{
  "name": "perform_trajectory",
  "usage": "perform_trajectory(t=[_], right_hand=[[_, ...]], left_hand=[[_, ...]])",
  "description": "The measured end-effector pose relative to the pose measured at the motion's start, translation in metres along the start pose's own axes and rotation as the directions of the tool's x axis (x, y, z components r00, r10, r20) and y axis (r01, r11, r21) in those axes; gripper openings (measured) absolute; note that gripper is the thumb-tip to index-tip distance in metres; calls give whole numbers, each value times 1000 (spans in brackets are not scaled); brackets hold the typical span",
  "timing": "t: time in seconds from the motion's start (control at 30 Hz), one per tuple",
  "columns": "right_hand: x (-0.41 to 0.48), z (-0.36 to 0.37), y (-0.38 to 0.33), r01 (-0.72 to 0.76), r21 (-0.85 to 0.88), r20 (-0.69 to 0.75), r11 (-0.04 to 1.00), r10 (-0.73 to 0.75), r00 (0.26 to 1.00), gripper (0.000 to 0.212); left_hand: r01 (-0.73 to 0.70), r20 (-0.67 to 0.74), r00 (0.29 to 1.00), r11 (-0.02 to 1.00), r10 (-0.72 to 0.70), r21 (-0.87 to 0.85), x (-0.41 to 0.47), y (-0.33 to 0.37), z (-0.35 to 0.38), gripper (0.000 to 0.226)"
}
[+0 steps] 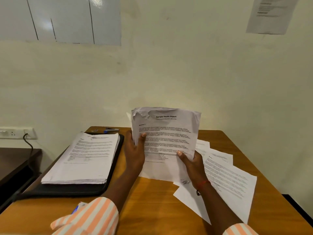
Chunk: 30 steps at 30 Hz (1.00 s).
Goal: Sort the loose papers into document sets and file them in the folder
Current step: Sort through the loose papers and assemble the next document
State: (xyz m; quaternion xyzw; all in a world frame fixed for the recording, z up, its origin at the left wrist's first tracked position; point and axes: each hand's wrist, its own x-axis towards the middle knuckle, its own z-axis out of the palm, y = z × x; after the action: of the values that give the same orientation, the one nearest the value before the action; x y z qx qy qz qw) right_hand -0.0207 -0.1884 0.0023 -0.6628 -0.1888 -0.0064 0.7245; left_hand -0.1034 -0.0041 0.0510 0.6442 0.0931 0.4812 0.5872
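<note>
Wooden and orange-brown, the surface (152, 209) carried everything in reach. A sheaf of white printed sheets (166, 133), crumpled along its top edge and headed "Sample Health Report", was raised upright above the middle of the surface. The left hand (135, 150) gripped the sheaf's left edge, thumb laid across the front page and fingers curled out of sight behind. The right hand (191, 165) pinched the lower right corner, thumb on the front and the other fingers hidden behind the paper. A red thread (202, 184) circled the right wrist, and an orange-and-white striped sleeve (91, 216) covered the left forearm.

To the left lay a black flat folder (67, 192), opened out, with a thick stack of white printed papers (84, 155) resting squarely on it. To the right, loose white printed pages (227, 180) were fanned out and overlapping on the surface, partly under the right arm. A blue stapler (110, 130) sat at the far edge, just beyond the folder. On the pale wall, a white switch plate (17, 133) had a black cable plugged in, and a printed notice (269, 14) hung at upper right.
</note>
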Motion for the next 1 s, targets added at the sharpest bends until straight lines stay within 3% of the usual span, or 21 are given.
perform_trajectory(t=[0.1,0.27,0.47,0.67,0.87,1.0], right_hand=[[0,-2,-2,7,-5,11,1000,-7,1000,28],[-3,-4,4,-3,-13,6,1000,3,1000,27],[-2,-3,4,-7,-11,13,1000,7,1000,27],[-1,-3,1,2,-43,0,999,-2,1000,57],[-2,-4,-3,23,-49,3,999,-23,1000,62],[-2,-3,-5,15,-55,-4,998,-15,1000,64]], left_hand=[[-86,-28,996,996,87,32,6,9,3,29],[-174,-56,983,984,175,21,12,17,4,46],[-246,-7,969,968,247,58,14,34,3,52],[-320,88,946,945,314,73,19,39,0,66],[-256,129,962,961,242,104,23,33,0,64],[-169,113,980,985,166,19,24,37,0,61]])
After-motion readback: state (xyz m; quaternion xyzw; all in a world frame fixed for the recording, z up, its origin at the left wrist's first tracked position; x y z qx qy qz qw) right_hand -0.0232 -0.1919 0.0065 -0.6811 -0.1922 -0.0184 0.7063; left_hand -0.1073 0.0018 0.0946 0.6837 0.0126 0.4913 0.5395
